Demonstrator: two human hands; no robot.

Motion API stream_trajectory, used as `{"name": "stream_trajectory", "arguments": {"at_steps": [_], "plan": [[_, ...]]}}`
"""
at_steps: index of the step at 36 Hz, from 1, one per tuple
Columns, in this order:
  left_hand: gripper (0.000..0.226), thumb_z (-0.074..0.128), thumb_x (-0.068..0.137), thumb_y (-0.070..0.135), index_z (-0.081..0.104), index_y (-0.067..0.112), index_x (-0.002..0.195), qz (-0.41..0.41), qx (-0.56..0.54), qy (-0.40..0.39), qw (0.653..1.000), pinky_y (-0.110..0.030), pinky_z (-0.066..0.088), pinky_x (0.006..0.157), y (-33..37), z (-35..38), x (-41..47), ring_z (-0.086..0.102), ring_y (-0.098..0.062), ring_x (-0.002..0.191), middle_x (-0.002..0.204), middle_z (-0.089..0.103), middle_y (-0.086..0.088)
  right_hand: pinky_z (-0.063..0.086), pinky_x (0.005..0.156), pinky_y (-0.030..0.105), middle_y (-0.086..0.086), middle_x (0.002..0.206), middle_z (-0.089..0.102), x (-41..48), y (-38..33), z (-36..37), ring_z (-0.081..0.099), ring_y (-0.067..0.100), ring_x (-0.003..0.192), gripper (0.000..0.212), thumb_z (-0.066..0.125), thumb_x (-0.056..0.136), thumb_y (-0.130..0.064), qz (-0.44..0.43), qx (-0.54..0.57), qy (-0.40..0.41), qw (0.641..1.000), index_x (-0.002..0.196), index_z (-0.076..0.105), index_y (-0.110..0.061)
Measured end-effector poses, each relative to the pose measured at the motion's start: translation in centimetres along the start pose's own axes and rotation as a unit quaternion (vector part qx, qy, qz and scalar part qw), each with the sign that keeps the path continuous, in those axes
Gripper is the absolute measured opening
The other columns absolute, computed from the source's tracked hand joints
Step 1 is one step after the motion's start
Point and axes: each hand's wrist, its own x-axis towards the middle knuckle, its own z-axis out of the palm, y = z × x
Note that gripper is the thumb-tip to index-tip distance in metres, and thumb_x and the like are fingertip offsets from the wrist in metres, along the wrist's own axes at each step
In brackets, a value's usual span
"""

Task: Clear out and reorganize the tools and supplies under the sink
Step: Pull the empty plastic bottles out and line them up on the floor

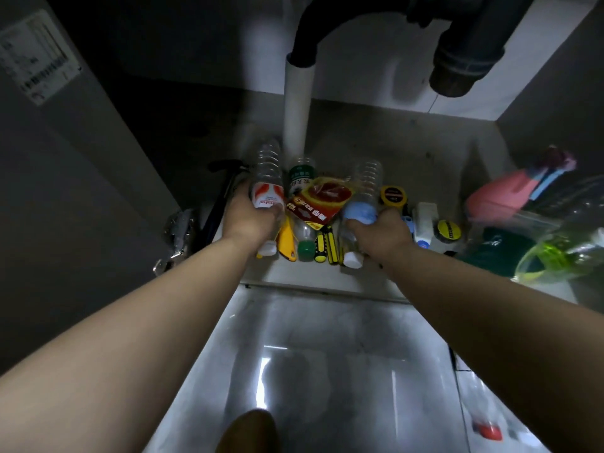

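Note:
Both my arms reach into the cabinet under the sink. My left hand (250,219) grips a clear plastic bottle with a red and white label (267,188), its white cap pointing toward me. My right hand (380,233) grips a clear bottle with a pale blue label (361,204), also cap toward me. Between them lie a green-capped bottle (304,237), a red and yellow packet (322,199), a yellow utility knife (287,238) and yellow-black screwdrivers (327,245). Two yellow tape rolls (393,196) (449,230) sit to the right.
A white drain pipe (299,106) stands just behind the bottles, with a black trap (457,60) overhead. A dark tool (222,194) and metal pliers (178,237) lie at left. A pink item (500,196), a dark green bag (490,250) and a clear green-tinted container (562,253) crowd the right side.

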Motion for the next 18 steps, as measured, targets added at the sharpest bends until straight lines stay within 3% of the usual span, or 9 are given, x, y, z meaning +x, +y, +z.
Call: {"name": "stream_trajectory", "arguments": {"at_steps": [2,5,7,9,12,15,18], "plan": [[0.064,0.078,0.085,0.015,0.050,0.029,0.141,0.014,-0.029,0.014,0.999,-0.040,0.053,0.102,0.2,-0.2,-1.1,0.064,-0.023,0.114,0.123,0.065,0.002,0.047,0.085,0.033,0.012,0.124,0.061,-1.1,0.7,-1.1,0.061,0.033,0.111,0.063,0.073,0.084,-0.039,0.001,0.008,0.016,1.000,0.133,0.048,-0.007],[0.071,0.079,0.085,0.017,0.045,0.032,0.145,0.025,-0.079,0.032,0.996,-0.040,0.056,0.098,0.4,0.0,-3.7,0.066,-0.014,0.108,0.126,0.063,0.005,0.043,0.074,0.028,0.000,0.103,0.060,-3.2,2.2,-2.7,0.060,0.020,0.088,0.046,0.073,0.082,-0.037,-0.001,0.038,0.041,0.998,0.113,0.046,-0.018],[0.077,0.079,0.086,0.018,0.039,0.033,0.150,0.034,-0.111,0.030,0.993,-0.021,0.060,0.082,0.4,0.5,-6.1,0.068,0.002,0.095,0.119,0.060,0.013,0.046,0.065,0.028,-0.005,0.093,0.060,-5.0,3.5,-3.6,0.060,0.011,0.077,0.043,0.074,0.082,-0.037,-0.005,0.063,0.044,0.997,0.108,0.042,-0.026],[0.082,0.079,0.086,0.018,0.035,0.034,0.153,0.048,-0.141,0.007,0.989,-0.010,0.056,0.072,0.5,1.3,-8.8,0.066,0.010,0.091,0.117,0.058,0.016,0.054,0.070,0.031,-0.002,0.099,0.063,-6.8,5.0,-4.3,0.063,0.012,0.080,0.045,0.074,0.080,-0.038,-0.011,0.068,0.044,0.997,0.112,0.044,-0.026],[0.082,0.081,0.084,0.014,0.036,0.032,0.151,0.090,-0.171,-0.057,0.979,-0.017,0.056,0.082,0.6,2.7,-13.0,0.067,0.003,0.100,0.116,0.062,0.019,0.056,0.080,0.035,0.002,0.109,0.062,-9.7,7.6,-4.8,0.066,0.018,0.090,0.056,0.075,0.080,-0.036,-0.021,0.068,0.039,0.997,0.127,0.046,-0.023],[0.084,0.081,0.079,0.018,0.037,0.037,0.147,0.099,-0.168,-0.158,0.968,-0.018,0.057,0.082,-0.2,4.0,-16.7,0.067,0.000,0.104,0.110,0.066,0.025,0.049,0.068,0.022,-0.009,0.099,0.066,-13.1,10.8,-5.1,0.065,0.002,0.080,0.049,0.076,0.076,-0.031,-0.040,0.072,0.055,0.995,0.117,0.050,-0.030],[0.092,0.086,0.077,0.026,0.031,0.044,0.150,0.077,-0.129,-0.260,0.954,-0.014,0.056,0.075,-1.7,5.3,-19.7,0.064,0.008,0.106,0.110,0.061,0.038,0.042,0.061,0.011,-0.021,0.090,0.064,-15.9,14.8,-5.5,0.061,-0.011,0.079,0.046,0.071,0.068,-0.040,-0.022,0.052,0.050,0.997,0.107,0.047,-0.042]]}}
